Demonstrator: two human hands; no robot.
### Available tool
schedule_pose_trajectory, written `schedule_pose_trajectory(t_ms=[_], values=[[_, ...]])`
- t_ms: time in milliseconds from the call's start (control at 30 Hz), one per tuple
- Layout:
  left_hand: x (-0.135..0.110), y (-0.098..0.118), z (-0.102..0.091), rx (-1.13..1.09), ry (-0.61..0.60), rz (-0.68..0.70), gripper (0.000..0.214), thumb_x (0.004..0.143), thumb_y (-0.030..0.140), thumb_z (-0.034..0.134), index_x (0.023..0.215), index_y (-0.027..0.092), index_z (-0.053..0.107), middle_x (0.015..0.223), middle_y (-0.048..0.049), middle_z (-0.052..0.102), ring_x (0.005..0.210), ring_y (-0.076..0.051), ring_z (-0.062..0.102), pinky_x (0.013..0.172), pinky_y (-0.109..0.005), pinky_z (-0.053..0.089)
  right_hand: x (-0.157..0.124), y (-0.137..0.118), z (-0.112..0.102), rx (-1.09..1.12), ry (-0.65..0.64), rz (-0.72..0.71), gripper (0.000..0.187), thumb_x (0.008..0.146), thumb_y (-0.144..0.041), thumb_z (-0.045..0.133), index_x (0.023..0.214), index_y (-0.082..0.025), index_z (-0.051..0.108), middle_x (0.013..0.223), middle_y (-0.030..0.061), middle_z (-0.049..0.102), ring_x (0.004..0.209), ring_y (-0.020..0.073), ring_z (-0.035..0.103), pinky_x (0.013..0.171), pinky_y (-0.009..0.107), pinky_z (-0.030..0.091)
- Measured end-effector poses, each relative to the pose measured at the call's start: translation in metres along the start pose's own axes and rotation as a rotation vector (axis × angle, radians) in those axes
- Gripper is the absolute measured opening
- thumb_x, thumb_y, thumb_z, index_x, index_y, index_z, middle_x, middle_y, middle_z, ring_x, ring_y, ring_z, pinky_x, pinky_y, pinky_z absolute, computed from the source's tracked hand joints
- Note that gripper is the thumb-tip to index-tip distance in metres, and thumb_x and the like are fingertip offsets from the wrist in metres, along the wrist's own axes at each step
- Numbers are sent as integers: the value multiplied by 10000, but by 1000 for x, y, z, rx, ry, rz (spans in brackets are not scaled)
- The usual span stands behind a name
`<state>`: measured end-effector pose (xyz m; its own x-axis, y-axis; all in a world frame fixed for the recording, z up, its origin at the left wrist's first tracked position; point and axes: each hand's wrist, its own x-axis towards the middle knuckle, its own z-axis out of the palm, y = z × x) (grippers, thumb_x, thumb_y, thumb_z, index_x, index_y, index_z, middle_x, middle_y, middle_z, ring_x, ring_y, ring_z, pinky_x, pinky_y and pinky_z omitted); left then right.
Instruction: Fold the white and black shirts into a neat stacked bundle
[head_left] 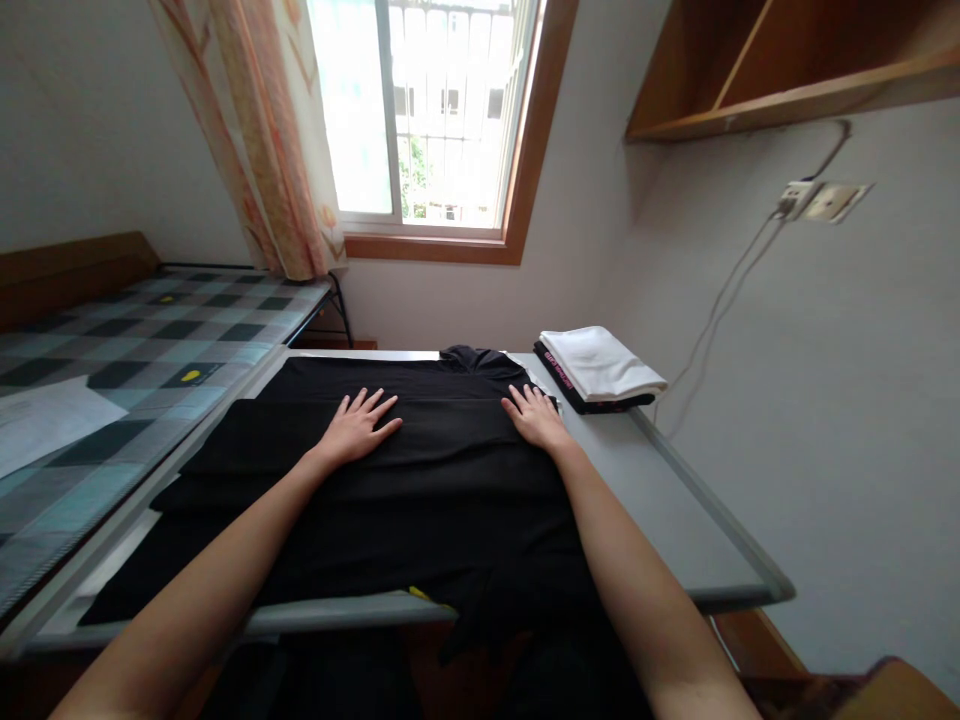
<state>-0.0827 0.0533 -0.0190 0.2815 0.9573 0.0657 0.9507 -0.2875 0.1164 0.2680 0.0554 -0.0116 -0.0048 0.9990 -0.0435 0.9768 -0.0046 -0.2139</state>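
A black garment (420, 490), which looks like a shirt, lies spread over the table, with a fold running across its far part. Its near edge hangs over the table's front rim at the right of centre. My left hand (358, 425) rests flat on the cloth just left of the middle, fingers spread. On the right part of the garment, close to its bunched far end, my right hand (534, 415) lies palm down with fingers stretched out. Neither hand grips anything. A small yellow patch (420, 593) shows at the near edge of the cloth.
Folded white cloth (604, 362) sits on a folded black one (577, 395) at the table's (675, 500) far right. A bed with a checked cover (187, 340) and paper (56, 420) adjoins on the left. Walls, a curtain (277, 130) and a hanging cord (720, 300) surround the table.
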Motion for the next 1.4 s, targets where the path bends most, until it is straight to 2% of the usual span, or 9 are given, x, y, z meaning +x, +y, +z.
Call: schedule_pose_trajectory(t_ms=[100, 200, 333, 400, 467, 533, 633, 700, 1400], values=[[-1, 1, 1, -12, 20, 7, 676, 911, 674, 248, 1474, 314, 352, 1561, -38, 280, 1445, -336, 179, 1135, -570, 166, 2, 9, 0, -10, 53, 40, 733, 955, -619, 165, 1513, -155, 273, 1565, 156, 241, 1451, 276, 167, 1160, 424, 147], [-3, 5, -1, -19, 75, 22, 648, 923, 641, 287, 1444, 279, 416, 1547, -63, 315, 1438, -346, 200, 1127, -585, 189, 0, 10, -2, -36, 117, 20, 721, 961, -578, 260, 1479, -81, 337, 1542, 197, 277, 1440, 298, 201, 1154, 431, 177], [-8, 22, -4, -30, 195, 151, 579, 948, 578, 313, 1416, 268, 456, 1535, -58, 344, 1445, -310, 196, 1145, -570, 176, -4, -2, -3, -31, 264, -76, 645, 966, -521, 319, 1428, -85, 431, 1520, 190, 331, 1428, 301, 236, 1156, 456, 173], [-11, 33, -3, -48, 211, 238, 572, 950, 577, 315, 1424, 282, 439, 1536, -42, 344, 1452, -286, 181, 1157, -552, 160, -5, -10, -2, -7, 302, -152, 616, 972, -507, 316, 1412, -100, 460, 1516, 178, 346, 1432, 285, 232, 1161, 443, 162], [-13, 42, -1, -72, 172, 301, 584, 944, 590, 321, 1435, 290, 420, 1544, -34, 329, 1455, -280, 168, 1159, -549, 157, -6, -18, 1, 23, 281, -202, 610, 973, -510, 316, 1411, -113, 466, 1528, 166, 327, 1438, 281, 213, 1161, 431, 161], [-14, 47, 1, -98, 94, 331, 595, 936, 607, 327, 1443, 306, 404, 1549, -29, 315, 1454, -285, 171, 1156, -553, 160, -7, -23, 5, 46, 196, -202, 621, 968, -534, 319, 1429, -138, 445, 1547, 156, 291, 1441, 294, 200, 1154, 445, 170], [-15, 48, 4, -127, 3, 327, 606, 928, 629, 318, 1446, 325, 395, 1550, -24, 314, 1451, -284, 182, 1160, -540, 154, -6, -26, 10, 46, 44, -180, 650, 954, -578, 319, 1459, -178, 401, 1557, 154, 262, 1440, 311, 199, 1145, 475, 162], [-15, 47, 4, -135, -13, 318, 613, 927, 636, 310, 1447, 324, 395, 1551, -21, 310, 1453, -281, 176, 1165, -530, 143, -5, -25, 11, 31, -1, -175, 657, 951, -588, 315, 1470, -191, 382, 1560, 151, 256, 1442, 308, 194, 1147, 473, 145], [-16, 47, -1, -149, -33, 322, 608, 931, 633, 303, 1450, 328, 388, 1555, -14, 299, 1453, -269, 183, 1170, -519, 128, -9, -27, 6, 11, -11, -183, 621, 957, -541, 342, 1472, -196, 378, 1561, 129, 260, 1444, 299, 190, 1147, 456, 147]])
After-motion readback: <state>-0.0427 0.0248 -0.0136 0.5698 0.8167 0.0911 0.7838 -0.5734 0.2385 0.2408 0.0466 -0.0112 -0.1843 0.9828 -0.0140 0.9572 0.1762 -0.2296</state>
